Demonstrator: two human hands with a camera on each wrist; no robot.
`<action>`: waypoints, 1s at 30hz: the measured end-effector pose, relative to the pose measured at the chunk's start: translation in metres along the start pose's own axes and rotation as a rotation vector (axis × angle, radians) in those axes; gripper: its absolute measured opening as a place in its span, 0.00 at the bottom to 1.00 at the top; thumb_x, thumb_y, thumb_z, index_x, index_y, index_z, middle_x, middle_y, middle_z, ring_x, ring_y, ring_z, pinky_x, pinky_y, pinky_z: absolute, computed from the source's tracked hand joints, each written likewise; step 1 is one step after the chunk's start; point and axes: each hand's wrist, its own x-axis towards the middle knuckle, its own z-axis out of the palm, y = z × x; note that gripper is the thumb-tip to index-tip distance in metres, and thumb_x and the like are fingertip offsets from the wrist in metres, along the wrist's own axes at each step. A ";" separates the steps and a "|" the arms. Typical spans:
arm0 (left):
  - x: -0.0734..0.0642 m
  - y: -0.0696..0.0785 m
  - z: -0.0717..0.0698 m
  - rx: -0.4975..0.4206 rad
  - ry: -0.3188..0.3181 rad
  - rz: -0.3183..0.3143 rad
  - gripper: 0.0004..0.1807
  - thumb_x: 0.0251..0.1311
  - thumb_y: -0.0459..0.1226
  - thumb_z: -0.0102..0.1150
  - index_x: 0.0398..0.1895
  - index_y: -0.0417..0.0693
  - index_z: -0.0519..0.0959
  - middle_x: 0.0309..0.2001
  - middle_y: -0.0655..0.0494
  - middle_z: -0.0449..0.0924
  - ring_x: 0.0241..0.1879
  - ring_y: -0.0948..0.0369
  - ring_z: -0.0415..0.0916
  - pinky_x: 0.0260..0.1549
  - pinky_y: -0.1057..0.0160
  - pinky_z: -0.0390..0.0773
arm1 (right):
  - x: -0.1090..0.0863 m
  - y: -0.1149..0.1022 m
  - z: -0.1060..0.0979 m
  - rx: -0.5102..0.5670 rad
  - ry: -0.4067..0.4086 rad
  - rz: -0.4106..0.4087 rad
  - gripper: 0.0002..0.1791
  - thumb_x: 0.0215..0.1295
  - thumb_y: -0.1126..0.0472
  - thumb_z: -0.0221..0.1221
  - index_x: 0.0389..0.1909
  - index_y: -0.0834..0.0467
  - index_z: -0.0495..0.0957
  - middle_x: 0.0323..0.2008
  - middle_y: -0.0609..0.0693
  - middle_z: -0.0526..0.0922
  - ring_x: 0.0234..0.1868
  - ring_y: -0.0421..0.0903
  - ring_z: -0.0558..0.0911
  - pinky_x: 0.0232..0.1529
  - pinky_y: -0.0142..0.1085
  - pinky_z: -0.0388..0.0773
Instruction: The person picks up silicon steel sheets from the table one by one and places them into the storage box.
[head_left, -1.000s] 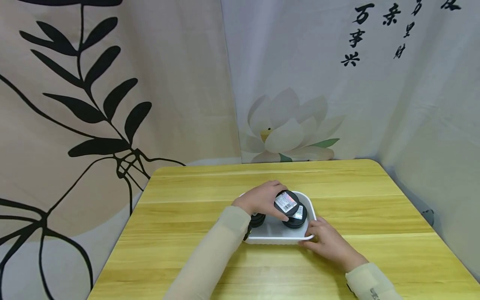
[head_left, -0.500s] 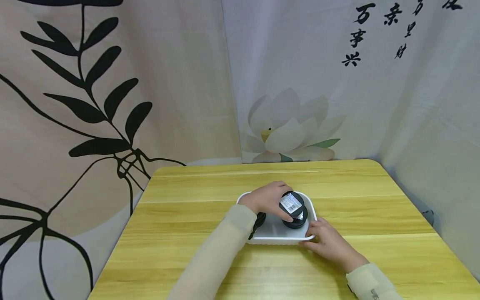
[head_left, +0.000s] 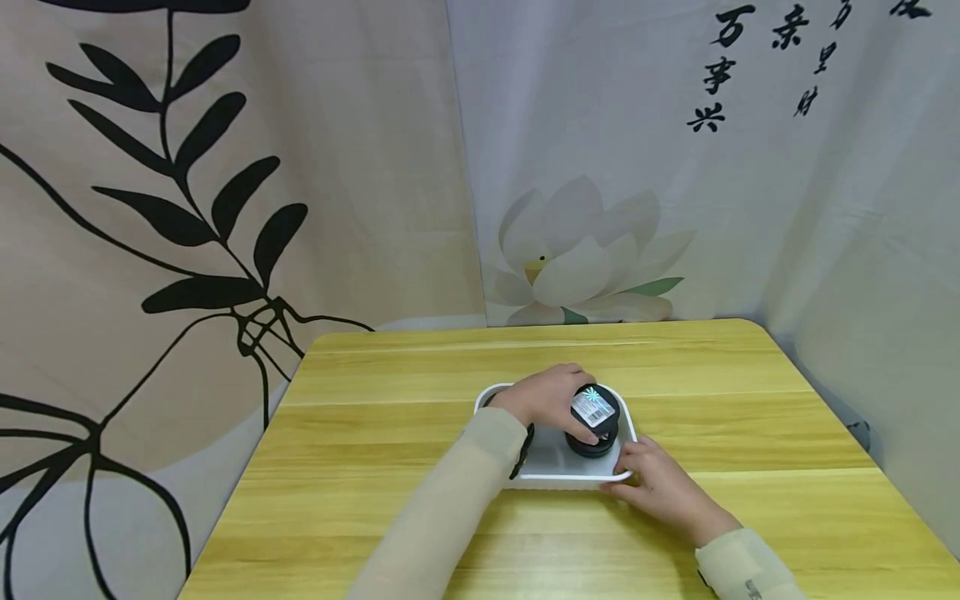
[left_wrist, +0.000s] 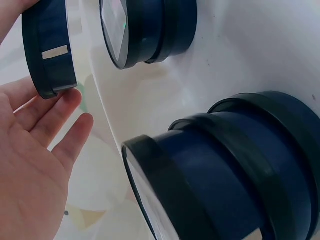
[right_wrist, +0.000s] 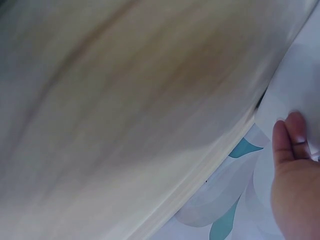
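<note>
My left hand (head_left: 551, 402) grips a round, flat dark tub (head_left: 592, 406) with a barcode label on its lid. It is held just above a short stack of similar tubs (head_left: 591, 449) in the right part of a white tray (head_left: 562, 481). In the left wrist view the held tub (left_wrist: 50, 45) is apart from that stack (left_wrist: 150, 30), and a taller stack of dark blue tubs with black rims (left_wrist: 215, 170) is near the camera. My right hand (head_left: 660, 489) holds the tray's front right corner; its fingers (right_wrist: 295, 132) lie against the tray's outer wall (right_wrist: 292, 80) in the right wrist view.
The tray stands on a wooden table (head_left: 420, 367), in the middle near the far part. A printed curtain (head_left: 360, 208) with leaves, a lotus and characters hangs behind the table's far edge. My left forearm hides part of the tray's left side.
My left hand has carried the tub a little to the right, so it now covers more of the stack beneath. The right hand keeps its place at the tray corner.
</note>
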 end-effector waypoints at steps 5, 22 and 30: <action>0.003 0.002 -0.001 0.009 -0.022 -0.010 0.52 0.43 0.66 0.73 0.71 0.54 0.69 0.65 0.61 0.71 0.62 0.64 0.70 0.60 0.65 0.74 | 0.001 0.000 -0.001 -0.003 -0.017 0.013 0.07 0.57 0.48 0.72 0.27 0.42 0.84 0.40 0.39 0.84 0.48 0.40 0.73 0.47 0.38 0.75; 0.013 0.007 0.003 -0.003 -0.056 -0.036 0.51 0.43 0.66 0.73 0.71 0.56 0.69 0.64 0.63 0.72 0.59 0.66 0.70 0.58 0.65 0.75 | 0.000 0.001 -0.002 -0.005 -0.010 0.000 0.08 0.57 0.46 0.72 0.27 0.42 0.85 0.38 0.38 0.84 0.48 0.41 0.74 0.48 0.39 0.75; 0.014 0.007 0.005 0.015 -0.080 -0.054 0.52 0.42 0.66 0.74 0.71 0.57 0.69 0.64 0.63 0.72 0.58 0.67 0.71 0.58 0.66 0.75 | 0.000 0.000 -0.002 0.008 -0.008 -0.008 0.09 0.58 0.44 0.71 0.27 0.43 0.85 0.39 0.39 0.84 0.47 0.40 0.73 0.46 0.37 0.74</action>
